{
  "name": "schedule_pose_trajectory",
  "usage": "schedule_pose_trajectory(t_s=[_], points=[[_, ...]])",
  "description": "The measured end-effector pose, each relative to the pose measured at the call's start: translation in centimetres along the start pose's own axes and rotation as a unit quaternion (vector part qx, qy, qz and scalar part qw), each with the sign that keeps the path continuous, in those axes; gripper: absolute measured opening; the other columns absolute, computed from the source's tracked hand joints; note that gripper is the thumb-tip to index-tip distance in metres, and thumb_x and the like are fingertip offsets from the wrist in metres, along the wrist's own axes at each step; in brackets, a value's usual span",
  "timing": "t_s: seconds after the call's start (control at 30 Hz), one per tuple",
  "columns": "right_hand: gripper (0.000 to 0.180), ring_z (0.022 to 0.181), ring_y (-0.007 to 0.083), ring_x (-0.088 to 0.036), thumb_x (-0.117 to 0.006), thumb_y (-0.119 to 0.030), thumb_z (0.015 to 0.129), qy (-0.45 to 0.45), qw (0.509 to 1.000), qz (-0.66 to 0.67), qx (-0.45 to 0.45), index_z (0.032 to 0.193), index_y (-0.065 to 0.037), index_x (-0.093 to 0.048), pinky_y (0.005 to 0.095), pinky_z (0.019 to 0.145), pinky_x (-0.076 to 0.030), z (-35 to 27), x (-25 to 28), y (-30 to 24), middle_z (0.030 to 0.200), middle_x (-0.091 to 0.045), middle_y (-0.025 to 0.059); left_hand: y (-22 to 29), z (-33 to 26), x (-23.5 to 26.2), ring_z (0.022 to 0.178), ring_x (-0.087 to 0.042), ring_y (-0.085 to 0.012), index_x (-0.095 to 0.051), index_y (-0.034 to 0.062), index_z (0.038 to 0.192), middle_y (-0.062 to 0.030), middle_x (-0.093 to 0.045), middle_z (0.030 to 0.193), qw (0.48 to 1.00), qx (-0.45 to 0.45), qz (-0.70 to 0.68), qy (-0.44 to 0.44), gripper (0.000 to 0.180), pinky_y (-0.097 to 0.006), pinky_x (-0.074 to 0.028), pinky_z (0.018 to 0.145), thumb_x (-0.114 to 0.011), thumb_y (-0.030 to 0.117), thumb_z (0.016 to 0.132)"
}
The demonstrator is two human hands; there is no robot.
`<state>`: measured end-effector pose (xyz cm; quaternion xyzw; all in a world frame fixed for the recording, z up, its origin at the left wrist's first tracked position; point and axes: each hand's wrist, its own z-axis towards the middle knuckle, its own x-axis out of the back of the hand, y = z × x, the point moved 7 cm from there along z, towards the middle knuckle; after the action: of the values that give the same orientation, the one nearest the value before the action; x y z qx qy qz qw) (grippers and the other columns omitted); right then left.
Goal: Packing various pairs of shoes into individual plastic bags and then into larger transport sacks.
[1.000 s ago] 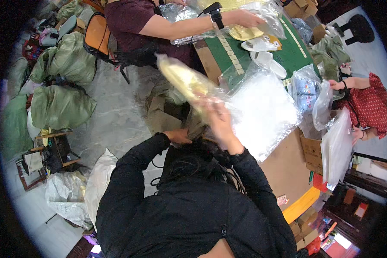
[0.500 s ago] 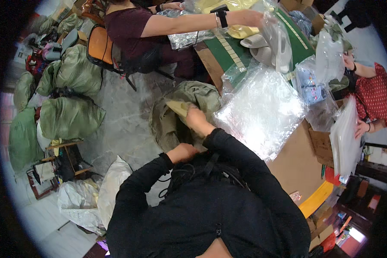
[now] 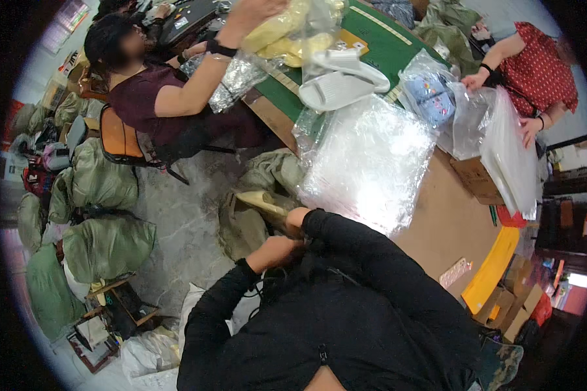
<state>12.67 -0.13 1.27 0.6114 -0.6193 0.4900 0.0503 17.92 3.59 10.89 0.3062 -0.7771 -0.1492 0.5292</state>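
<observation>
An olive-green woven sack (image 3: 240, 228) stands gaping on the floor in front of me. Inside its mouth lies a yellow item in clear plastic (image 3: 267, 203), its kind hard to make out. My right hand (image 3: 297, 220) is closed at the near end of that yellow item, partly covered by my sleeve. Close by, my left hand (image 3: 275, 253) is curled shut at the sack's near rim; its fingertips are hidden. Beside the sack, a shiny stack of clear plastic bags (image 3: 372, 163) lies on the table (image 3: 460, 225).
Grey-white slippers (image 3: 342, 85) lie past the bags, near a co-worker's raised hand (image 3: 257, 13) and yellow bagged items (image 3: 280, 32). At right, another person's hand (image 3: 531, 130) touches plastic sheets (image 3: 505, 146). Full green sacks (image 3: 107, 244) and an orange-backed chair (image 3: 119, 135) stand left.
My right hand has drawn nearer to me and lower, with the yellow item deeper in the sack. The co-worker's arm has lifted, and the slippers now lie nearer the bag stack.
</observation>
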Motion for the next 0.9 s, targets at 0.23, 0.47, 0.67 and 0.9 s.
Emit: schedule_pose_trajectory(t_s=[0.23,0.47,0.67,0.9], points=[[0.018,0.059,0.0305,-0.053,-0.061,-0.021,0.065,0.149,0.956,0.201,0.152,0.072,-0.006,-0.066,0.0401,0.055,-0.041,-3.7,-1.3,0.3,0.067,-0.060,0.0146,-7.8,-0.5,-3.8,0.071,-0.060,-0.0334,-0.061,0.0014,0.102,-0.0217,-0.062,0.080,0.898,0.192,-0.367,-0.151,0.037,-0.039,-0.046,0.061,-0.054,0.033,0.084],[0.018,0.066,0.0288,-0.059,-0.062,-0.019,0.064,0.115,0.969,0.178,0.129,0.076,-0.007,-0.065,0.0378,0.056,-0.043,-6.6,-0.7,-1.3,0.073,-0.061,0.0140,-17.7,0.4,-9.6,0.097,-0.056,-0.0307,-0.062,0.0008,0.103,-0.0205,-0.057,0.110,0.908,0.392,-0.048,-0.139,0.046,-0.047,-0.044,0.079,-0.059,0.040,0.079],[0.025,0.070,0.0318,-0.058,-0.064,-0.027,0.071,0.036,0.988,0.097,0.113,0.079,-0.003,-0.065,0.0376,0.056,-0.044,-7.7,-5.0,2.3,0.079,-0.062,0.0158,-22.6,2.5,-14.4,0.128,-0.024,-0.0388,-0.054,0.0041,0.118,-0.0194,-0.009,0.145,0.853,0.520,0.046,0.019,0.044,-0.051,-0.026,0.101,-0.054,0.031,0.083],[0.042,0.073,0.0337,-0.059,-0.060,-0.040,0.076,-0.020,1.000,0.020,0.006,0.089,0.000,-0.065,0.0401,0.062,-0.046,-8.6,-3.7,1.7,0.084,-0.063,0.0173,-25.0,-5.0,-7.3,0.094,-0.057,-0.0336,-0.053,-0.0006,0.117,-0.0238,-0.060,0.101,0.763,0.507,-0.172,0.361,0.043,-0.042,-0.042,0.086,-0.046,0.002,0.075]])
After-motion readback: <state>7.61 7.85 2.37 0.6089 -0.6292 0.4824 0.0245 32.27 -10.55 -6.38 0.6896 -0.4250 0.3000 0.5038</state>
